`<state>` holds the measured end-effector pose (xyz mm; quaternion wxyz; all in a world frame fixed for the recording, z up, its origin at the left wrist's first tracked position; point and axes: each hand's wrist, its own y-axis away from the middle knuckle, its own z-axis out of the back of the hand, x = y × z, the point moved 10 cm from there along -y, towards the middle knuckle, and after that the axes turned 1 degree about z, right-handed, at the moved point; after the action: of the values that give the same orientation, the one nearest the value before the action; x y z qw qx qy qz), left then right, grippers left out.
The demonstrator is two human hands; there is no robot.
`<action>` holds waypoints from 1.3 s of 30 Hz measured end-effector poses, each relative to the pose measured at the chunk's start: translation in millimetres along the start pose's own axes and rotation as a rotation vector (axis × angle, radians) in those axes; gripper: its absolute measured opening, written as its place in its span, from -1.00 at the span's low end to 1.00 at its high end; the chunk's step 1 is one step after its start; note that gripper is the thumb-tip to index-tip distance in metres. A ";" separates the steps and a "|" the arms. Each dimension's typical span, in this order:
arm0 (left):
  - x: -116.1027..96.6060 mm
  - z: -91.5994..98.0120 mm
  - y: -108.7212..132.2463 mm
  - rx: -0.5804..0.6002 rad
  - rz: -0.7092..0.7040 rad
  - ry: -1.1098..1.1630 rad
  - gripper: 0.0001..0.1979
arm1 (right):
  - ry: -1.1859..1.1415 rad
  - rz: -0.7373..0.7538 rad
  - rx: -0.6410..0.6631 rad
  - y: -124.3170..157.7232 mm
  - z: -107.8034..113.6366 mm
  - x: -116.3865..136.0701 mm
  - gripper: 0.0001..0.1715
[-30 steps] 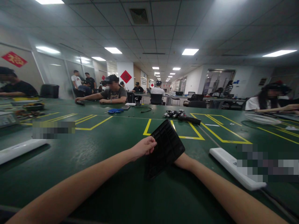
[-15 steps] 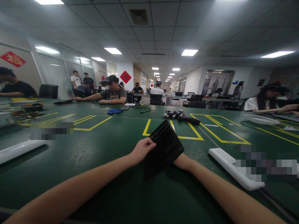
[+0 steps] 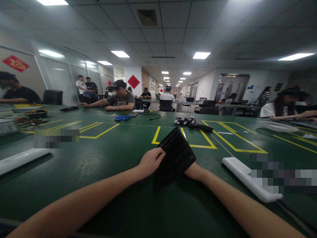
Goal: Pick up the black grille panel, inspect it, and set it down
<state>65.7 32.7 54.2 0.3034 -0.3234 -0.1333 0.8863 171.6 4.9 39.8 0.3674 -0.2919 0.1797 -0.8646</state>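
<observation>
A black ribbed rectangular tray point(image 3: 174, 158) stands tilted on its edge on the green table point(image 3: 104, 165), straight ahead of me. My left hand point(image 3: 151, 161) grips its left edge, fingers curled round the rim. My right hand point(image 3: 192, 172) is behind the tray's lower right side; only the wrist and the base of the hand show, the fingers are hidden by the tray.
A white power strip point(image 3: 250, 179) lies to the right, another white strip point(image 3: 22, 158) to the left. Black tools point(image 3: 192, 123) lie beyond, by yellow floor-tape rectangles point(image 3: 198, 140). Several people sit at the far and side edges of the table.
The tray and both arms stay almost still; my left fingers have closed a little further round the tray's edge. A person in the background walks to the right.
</observation>
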 end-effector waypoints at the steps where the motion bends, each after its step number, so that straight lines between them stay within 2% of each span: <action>1: 0.5 0.3 -0.6 -0.006 -0.001 -0.007 -0.75 | 0.001 0.000 0.001 -0.4 0.2 1.1 -0.55; 4: 0.2 2.5 -0.8 -0.020 -0.014 -0.006 -0.73 | 0.014 0.003 0.007 -1.0 0.4 3.8 -0.55; 9: -9.9 6.0 0.0 0.025 -0.090 0.079 -0.85 | 0.002 0.019 0.006 -0.7 1.2 4.0 -0.51; 18: -4.3 6.0 -9.3 0.050 -0.026 0.174 -0.93 | -0.017 -0.023 -0.004 1.1 -0.7 -7.6 -0.46; 20: 8.0 4.3 -12.7 0.048 0.099 0.356 -0.95 | -0.028 -0.016 0.006 0.2 -0.2 -4.7 -0.47; 24: 42.3 -13.7 -9.5 0.049 0.523 0.903 -0.94 | -0.042 0.004 0.002 -1.5 3.3 1.3 -0.47; 26: 45.2 -23.3 -7.5 0.115 0.602 0.986 -0.90 | -0.036 0.001 0.002 -1.6 3.5 0.9 -0.47; 28: 41.8 -26.4 -8.8 0.200 0.549 0.890 -0.81 | -0.040 -0.005 0.011 -1.5 1.9 -0.9 -0.47; 31: 33.6 -26.7 -11.5 0.293 0.380 0.657 -0.54 | -0.070 -0.009 0.011 -2.0 0.9 -2.2 -0.45; 33: 30.8 -27.8 -11.7 0.335 0.302 0.515 -0.46 | -0.088 -0.005 0.012 -2.6 0.6 -0.7 -0.45; 35: 28.5 -25.2 -13.3 0.326 0.228 0.367 -0.50 | -0.093 -0.001 0.011 -3.1 0.6 1.6 -0.47; 39: 10.4 -9.3 -19.9 0.175 -0.004 0.086 -0.70 | -0.114 -0.030 0.008 -5.2 -1.0 -0.8 -0.50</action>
<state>74.5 55.1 50.7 0.3376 -0.3330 -0.0431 0.8793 168.6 9.0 41.4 0.3652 -0.3417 0.1510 -0.8527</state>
